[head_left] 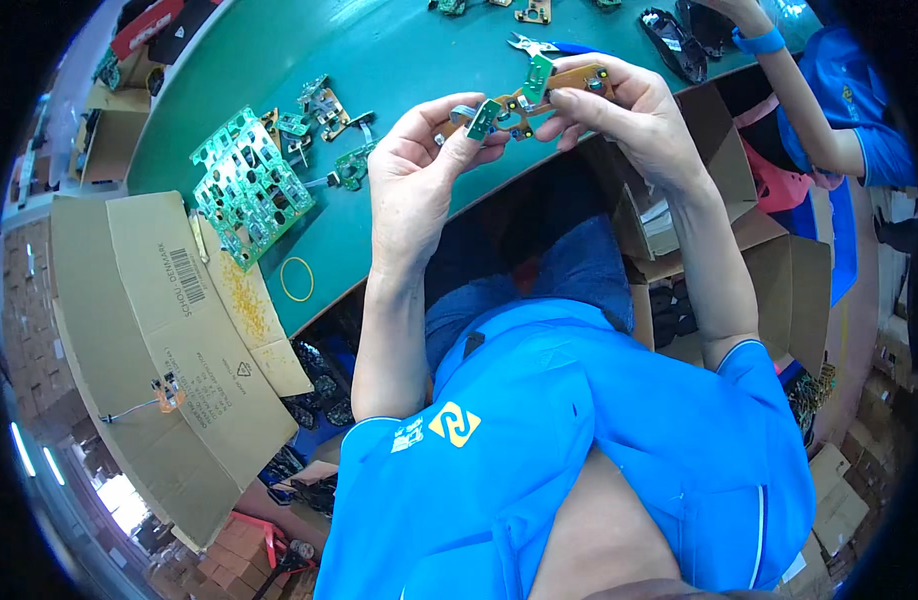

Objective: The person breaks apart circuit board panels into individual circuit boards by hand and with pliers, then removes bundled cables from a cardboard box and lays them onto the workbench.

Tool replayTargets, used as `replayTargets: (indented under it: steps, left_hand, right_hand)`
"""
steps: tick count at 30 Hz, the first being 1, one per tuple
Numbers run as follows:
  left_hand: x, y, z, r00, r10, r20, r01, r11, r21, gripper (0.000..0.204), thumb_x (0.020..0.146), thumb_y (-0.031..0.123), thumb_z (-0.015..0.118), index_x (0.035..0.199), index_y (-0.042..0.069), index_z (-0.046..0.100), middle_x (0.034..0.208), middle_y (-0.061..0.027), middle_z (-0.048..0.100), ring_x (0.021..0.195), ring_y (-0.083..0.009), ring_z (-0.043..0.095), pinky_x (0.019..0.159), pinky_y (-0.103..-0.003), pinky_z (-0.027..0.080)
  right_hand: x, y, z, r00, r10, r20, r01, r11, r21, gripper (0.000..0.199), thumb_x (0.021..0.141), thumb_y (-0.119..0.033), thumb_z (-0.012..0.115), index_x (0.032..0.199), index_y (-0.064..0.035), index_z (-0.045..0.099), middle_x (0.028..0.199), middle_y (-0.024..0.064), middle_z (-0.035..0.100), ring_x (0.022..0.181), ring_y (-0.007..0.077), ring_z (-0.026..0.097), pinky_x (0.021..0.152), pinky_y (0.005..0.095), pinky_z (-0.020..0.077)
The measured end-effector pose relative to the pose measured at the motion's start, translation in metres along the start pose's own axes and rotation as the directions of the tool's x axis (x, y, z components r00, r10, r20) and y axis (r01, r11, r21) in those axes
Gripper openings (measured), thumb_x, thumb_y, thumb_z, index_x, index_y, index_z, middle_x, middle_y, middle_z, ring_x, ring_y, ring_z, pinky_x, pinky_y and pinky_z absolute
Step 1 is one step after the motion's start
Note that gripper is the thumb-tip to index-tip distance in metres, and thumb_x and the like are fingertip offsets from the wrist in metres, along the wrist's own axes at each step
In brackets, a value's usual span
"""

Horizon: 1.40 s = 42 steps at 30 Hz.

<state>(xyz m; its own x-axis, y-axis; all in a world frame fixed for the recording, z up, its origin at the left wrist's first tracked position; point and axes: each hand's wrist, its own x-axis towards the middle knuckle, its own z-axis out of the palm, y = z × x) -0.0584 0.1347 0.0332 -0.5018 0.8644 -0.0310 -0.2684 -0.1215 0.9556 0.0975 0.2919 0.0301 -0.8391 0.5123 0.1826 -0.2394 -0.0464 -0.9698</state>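
Note:
My left hand [419,165] and my right hand [629,115] hold one tan circuit board [569,85] between them over the near edge of a green table [399,50]. Two small green boards [484,118] stand on it, joined by a grey ribbon cable. The left thumb and fingers pinch the board's left end at one green piece. The right fingers grip the right end, beside the other green piece [537,72].
A stack of green panel boards [249,185], loose small boards [324,105] and a yellow rubber band [297,278] lie at left. Blue-handled cutters [539,45] lie behind my hands. Cardboard boxes [169,330] flank me. Another person's arm [799,90] reaches in at upper right.

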Motion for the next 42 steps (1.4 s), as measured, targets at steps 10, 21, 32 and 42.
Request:
replayTargets:
  steps: [10,21,32,42]
  left_hand:
    - [-0.008,-0.012,0.023,0.956,0.283,-0.075,-0.227,0.880,0.417,0.028,0.095,0.000,0.061,0.122,-0.005,0.060,0.106,-0.0171,0.069,0.091,-0.0220,0.072,0.079,-0.027,0.060]
    - [0.053,-0.011,-0.008,0.967,-0.237,-0.096,0.139,0.802,-0.581,0.039,0.102,0.011,0.049,0.133,-0.012,0.047,0.117,-0.0235,0.063,0.092,-0.0266,0.071,0.077,-0.028,0.059]
    - [0.122,-0.036,0.000,0.800,0.598,0.053,-0.329,0.363,0.872,0.045,0.088,0.010,0.058,0.133,0.002,0.054,0.123,-0.0201,0.060,0.093,-0.0317,0.066,0.079,-0.036,0.054]
    - [-0.054,-0.004,-0.052,0.880,0.448,-0.155,-0.200,0.648,0.735,0.029,0.079,-0.014,0.057,0.099,0.002,0.072,0.090,-0.0070,0.070,0.067,-0.0136,0.058,0.057,-0.024,0.043]
  right_hand:
    - [-0.004,0.014,0.019,0.964,-0.234,-0.123,0.162,0.890,-0.426,0.029,0.096,-0.016,0.067,0.119,0.0018,0.064,0.093,0.0124,0.073,0.082,0.0202,0.073,0.068,0.0220,0.0598]
    - [0.051,0.015,-0.038,0.962,0.074,-0.262,-0.040,0.991,0.131,0.035,0.096,-0.018,0.065,0.127,-0.0018,0.060,0.107,0.0184,0.069,0.086,0.0198,0.070,0.076,0.0231,0.0567]
    - [0.108,0.045,-0.076,0.798,-0.594,0.101,0.099,-0.036,-0.994,0.039,0.089,-0.017,0.067,0.127,-0.0058,0.061,0.121,0.0108,0.067,0.105,0.0290,0.063,0.094,0.0350,0.0484]
    - [0.098,0.040,0.044,0.940,-0.126,0.317,0.334,0.534,-0.777,0.021,0.088,-0.017,0.070,0.106,-0.0055,0.071,0.107,0.0071,0.066,0.100,0.0222,0.062,0.090,0.0312,0.0488]
